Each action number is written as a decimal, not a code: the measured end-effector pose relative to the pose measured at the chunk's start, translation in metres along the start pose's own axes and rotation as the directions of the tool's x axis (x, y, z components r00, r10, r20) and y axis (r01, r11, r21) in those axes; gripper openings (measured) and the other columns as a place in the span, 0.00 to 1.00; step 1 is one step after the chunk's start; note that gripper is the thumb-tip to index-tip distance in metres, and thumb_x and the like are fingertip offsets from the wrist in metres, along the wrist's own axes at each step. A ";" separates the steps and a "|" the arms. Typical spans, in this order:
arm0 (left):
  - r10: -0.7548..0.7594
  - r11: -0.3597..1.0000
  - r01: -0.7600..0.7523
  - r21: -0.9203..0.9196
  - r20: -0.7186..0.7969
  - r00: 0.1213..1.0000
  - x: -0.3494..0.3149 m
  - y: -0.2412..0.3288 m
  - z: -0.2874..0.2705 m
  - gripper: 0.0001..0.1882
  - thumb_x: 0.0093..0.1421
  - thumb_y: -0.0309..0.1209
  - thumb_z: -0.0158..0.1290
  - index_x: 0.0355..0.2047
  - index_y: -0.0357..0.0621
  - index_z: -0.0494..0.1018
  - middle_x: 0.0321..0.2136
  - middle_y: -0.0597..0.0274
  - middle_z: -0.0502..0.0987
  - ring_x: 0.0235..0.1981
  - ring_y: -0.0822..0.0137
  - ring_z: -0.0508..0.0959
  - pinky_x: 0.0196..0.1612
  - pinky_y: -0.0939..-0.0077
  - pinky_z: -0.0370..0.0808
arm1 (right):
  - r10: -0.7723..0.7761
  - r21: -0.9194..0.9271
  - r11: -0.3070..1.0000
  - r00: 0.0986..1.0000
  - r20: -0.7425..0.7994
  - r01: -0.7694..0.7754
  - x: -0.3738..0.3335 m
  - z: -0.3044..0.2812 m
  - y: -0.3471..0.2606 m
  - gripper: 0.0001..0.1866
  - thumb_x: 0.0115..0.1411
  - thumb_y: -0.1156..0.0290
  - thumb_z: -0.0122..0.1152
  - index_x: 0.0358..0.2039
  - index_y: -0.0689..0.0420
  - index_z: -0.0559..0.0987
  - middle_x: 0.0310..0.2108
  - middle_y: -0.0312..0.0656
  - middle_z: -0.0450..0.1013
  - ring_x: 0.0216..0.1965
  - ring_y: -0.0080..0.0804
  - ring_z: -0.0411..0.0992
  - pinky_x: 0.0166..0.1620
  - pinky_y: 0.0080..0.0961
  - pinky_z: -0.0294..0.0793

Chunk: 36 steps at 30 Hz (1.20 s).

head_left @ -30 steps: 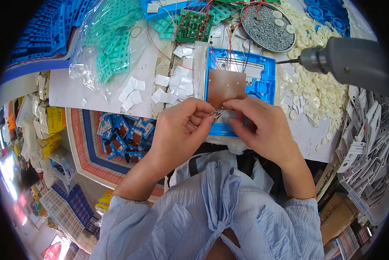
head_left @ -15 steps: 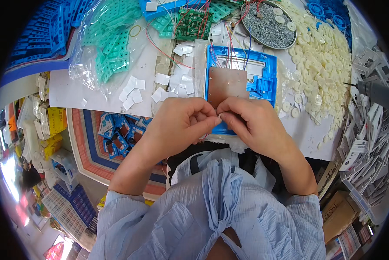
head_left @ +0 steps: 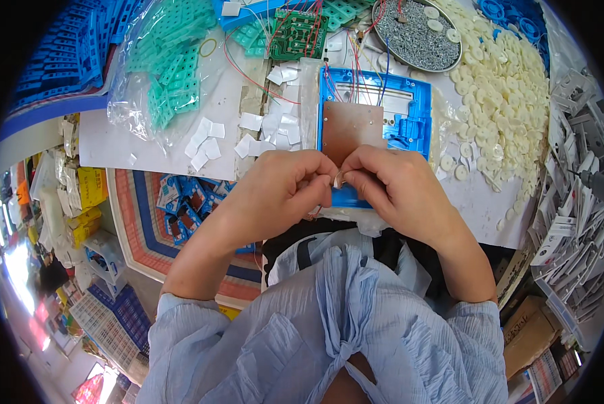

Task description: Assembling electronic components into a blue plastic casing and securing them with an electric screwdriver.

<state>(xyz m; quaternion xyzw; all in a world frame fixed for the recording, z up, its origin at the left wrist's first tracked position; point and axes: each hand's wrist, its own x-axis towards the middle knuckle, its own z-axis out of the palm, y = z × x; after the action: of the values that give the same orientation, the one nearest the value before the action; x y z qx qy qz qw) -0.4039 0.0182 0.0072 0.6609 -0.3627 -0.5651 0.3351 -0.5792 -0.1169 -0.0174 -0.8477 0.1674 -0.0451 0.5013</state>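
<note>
Over the near edge of a blue plastic casing (head_left: 420,111), my two hands meet with bent fingers. A tiny whitish piece (head_left: 338,181) shows between the fingertips. My right hand (head_left: 403,188) pinches it with thumb and forefinger. My left hand (head_left: 285,188) is closed in a pinch beside it; what those fingers hold is hidden. A brown circuit board (head_left: 352,128) lies in the casing just beyond my fingers. Thin red and blue wires rise behind the board. A short reddish wire (head_left: 315,213) shows below my left fingers.
Left of the casing lie white square pieces (head_left: 208,138) and bagged green plastic parts (head_left: 174,87). A green circuit board (head_left: 298,34), a round tray of screws (head_left: 416,40) and piled cream discs (head_left: 497,101) surround it. A powered screwdriver (head_left: 593,180) hangs at right. A striped bin (head_left: 137,222) stands lower left.
My fingertips have parted slightly, with the left ones drawn a little to the left, and more of the whitish piece shows. The hanging screwdriver has swung right and down.
</note>
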 end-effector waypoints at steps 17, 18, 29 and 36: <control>0.239 0.950 -0.215 0.224 -0.083 0.968 0.002 -0.011 0.008 0.02 0.59 0.22 0.54 0.32 0.35 0.76 0.17 0.71 0.72 0.20 0.85 0.70 0.23 0.85 0.65 | -0.038 0.027 0.999 0.999 -0.007 0.038 0.001 0.001 0.001 0.04 0.63 0.73 0.60 0.36 0.60 0.78 0.29 0.50 0.78 0.33 0.52 0.77 0.35 0.44 0.75; 0.208 0.963 -0.188 0.193 -0.085 0.975 0.002 -0.011 0.007 0.02 0.59 0.22 0.55 0.32 0.35 0.76 0.17 0.72 0.72 0.20 0.85 0.69 0.23 0.85 0.65 | -0.048 0.044 0.998 0.999 -0.013 0.048 0.001 0.000 0.001 0.04 0.63 0.73 0.60 0.36 0.60 0.78 0.29 0.50 0.78 0.33 0.52 0.77 0.35 0.43 0.75; 0.232 0.946 -0.207 0.248 -0.073 0.970 0.004 -0.010 0.006 0.04 0.56 0.24 0.57 0.32 0.36 0.75 0.19 0.60 0.77 0.22 0.68 0.78 0.27 0.74 0.73 | -0.042 0.038 0.998 0.999 -0.016 0.042 0.001 0.001 0.002 0.05 0.62 0.73 0.61 0.36 0.60 0.77 0.27 0.49 0.78 0.32 0.51 0.77 0.34 0.43 0.75; 0.175 0.967 -0.158 0.198 -0.067 0.982 0.002 -0.009 0.005 0.05 0.55 0.25 0.58 0.32 0.37 0.75 0.19 0.56 0.78 0.20 0.63 0.80 0.27 0.71 0.75 | -0.036 0.016 0.999 0.999 -0.010 0.036 0.002 0.000 0.000 0.05 0.63 0.72 0.61 0.36 0.59 0.78 0.28 0.49 0.78 0.32 0.52 0.78 0.35 0.44 0.75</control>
<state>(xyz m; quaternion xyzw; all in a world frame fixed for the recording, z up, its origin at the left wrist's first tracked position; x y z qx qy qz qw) -0.4077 0.0204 -0.0020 0.6804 -0.4554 -0.4692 0.3310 -0.5773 -0.1178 -0.0174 -0.8463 0.1541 -0.0596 0.5064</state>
